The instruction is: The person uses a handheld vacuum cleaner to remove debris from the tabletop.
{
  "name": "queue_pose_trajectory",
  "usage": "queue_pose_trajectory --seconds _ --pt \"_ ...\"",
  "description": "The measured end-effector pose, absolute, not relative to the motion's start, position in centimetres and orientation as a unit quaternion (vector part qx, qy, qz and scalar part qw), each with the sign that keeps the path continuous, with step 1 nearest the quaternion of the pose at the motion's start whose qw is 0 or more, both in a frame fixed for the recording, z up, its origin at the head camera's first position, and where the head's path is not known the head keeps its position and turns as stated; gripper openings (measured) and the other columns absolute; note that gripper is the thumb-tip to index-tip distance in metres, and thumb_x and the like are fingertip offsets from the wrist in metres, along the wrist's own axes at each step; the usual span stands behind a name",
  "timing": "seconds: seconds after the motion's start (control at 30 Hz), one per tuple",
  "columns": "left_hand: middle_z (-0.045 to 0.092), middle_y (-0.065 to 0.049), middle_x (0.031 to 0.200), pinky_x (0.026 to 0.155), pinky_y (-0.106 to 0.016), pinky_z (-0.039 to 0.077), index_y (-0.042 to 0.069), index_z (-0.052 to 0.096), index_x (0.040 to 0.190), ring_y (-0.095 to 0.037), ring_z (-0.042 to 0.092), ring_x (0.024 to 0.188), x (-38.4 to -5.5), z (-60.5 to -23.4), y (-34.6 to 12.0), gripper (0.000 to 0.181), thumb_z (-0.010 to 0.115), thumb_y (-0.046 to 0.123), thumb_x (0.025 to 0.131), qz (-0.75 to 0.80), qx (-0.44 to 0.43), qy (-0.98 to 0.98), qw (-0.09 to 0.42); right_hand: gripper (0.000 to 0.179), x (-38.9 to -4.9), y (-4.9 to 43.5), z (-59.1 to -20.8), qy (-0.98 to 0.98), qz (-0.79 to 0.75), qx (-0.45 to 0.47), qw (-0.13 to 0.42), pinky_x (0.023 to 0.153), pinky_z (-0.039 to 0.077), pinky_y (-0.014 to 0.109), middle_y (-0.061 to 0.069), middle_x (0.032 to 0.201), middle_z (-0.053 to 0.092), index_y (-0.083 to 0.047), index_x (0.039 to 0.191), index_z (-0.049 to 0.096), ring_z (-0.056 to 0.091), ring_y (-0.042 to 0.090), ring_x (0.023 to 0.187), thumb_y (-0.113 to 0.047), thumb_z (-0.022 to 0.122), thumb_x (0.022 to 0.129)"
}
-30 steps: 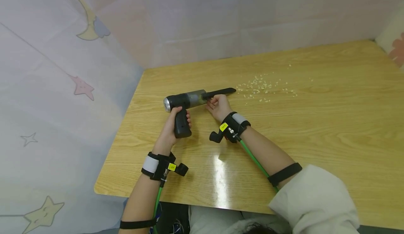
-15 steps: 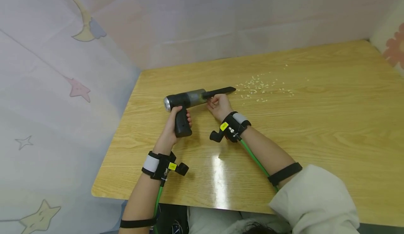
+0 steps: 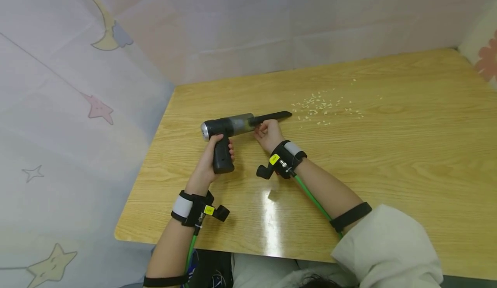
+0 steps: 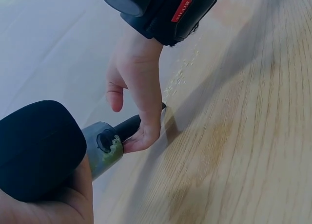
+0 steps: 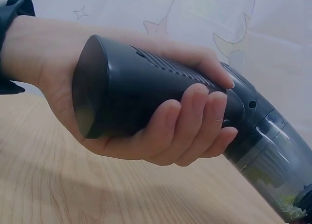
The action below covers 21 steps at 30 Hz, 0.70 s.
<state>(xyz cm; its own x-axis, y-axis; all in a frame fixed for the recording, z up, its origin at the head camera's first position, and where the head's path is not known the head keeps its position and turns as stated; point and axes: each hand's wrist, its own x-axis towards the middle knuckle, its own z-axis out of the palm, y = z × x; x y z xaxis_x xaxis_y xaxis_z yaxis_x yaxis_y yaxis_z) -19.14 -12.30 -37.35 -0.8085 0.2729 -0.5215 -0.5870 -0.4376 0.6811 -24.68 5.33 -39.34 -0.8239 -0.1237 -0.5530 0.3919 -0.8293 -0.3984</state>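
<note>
A black handheld vacuum (image 3: 221,128) with a clear dust cup and flat crevice nozzle (image 3: 272,116) points right, low over the wooden table. Round its handle wrap the fingers of my left hand (image 3: 206,160), thumb high near the body. My right hand (image 3: 270,137) reaches in from the right. Its bent fingers hold the nozzle's base at the cup, while the thumb stands apart in the left wrist view. Greenish bits lie inside the dust cup (image 5: 273,177). Just past the nozzle tip, pale crumbs (image 3: 318,106) are strewn on the table.
The wooden table (image 3: 388,171) meets a printed fabric wall (image 3: 248,29) at the back and left. Both wrists wear black camera straps, and a green cable (image 3: 310,193) runs along each forearm. The table's front edge lies close to the person's lap.
Both hands and the vacuum have shifted slightly downward in the head view, nozzle tip a little lower. The grips look the same, and the crumbs lie much as before.
</note>
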Motion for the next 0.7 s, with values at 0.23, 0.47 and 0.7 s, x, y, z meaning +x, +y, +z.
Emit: queue_pose_trajectory --seconds 0.23,0.47,0.7 --pt "0.054 0.006 0.080 0.061 -0.017 0.048 0.012 0.047 0.109 -0.005 0.053 0.065 -19.7 -37.9 -11.2 0.028 0.044 0.037 0.098 0.830 -0.160 0.471 0.253 0.064 -25.0 6.1 -39.6 0.255 -0.925 0.256 0.120 0.089 0.034 0.027 0.006 0.104 0.040 -0.010 0.142 0.021 0.040 0.017 0.086 0.010 0.024 0.081" --pt "0.053 0.005 0.078 0.059 -0.017 0.048 0.010 0.045 0.109 -0.005 0.053 0.062 -19.5 -37.8 -11.5 0.029 0.041 0.037 0.099 0.829 -0.150 0.471 0.262 0.063 -24.5 6.3 -39.4 0.259 -0.924 0.249 0.130 0.102 0.034 0.028 0.006 0.105 0.040 -0.010 0.143 0.019 0.041 0.016 0.090 0.009 0.023 0.082" --pt "0.054 0.005 0.078 0.058 -0.017 0.049 0.009 0.044 0.110 -0.005 0.054 0.062 -18.6 -37.3 -12.9 0.030 0.040 0.036 0.100 0.822 -0.147 0.472 0.282 0.061 -23.6 6.0 -39.4 0.256 -0.919 0.257 0.153 0.107 0.036 0.026 0.005 0.110 0.039 -0.010 0.141 0.022 0.043 0.016 0.095 0.009 0.023 0.082"
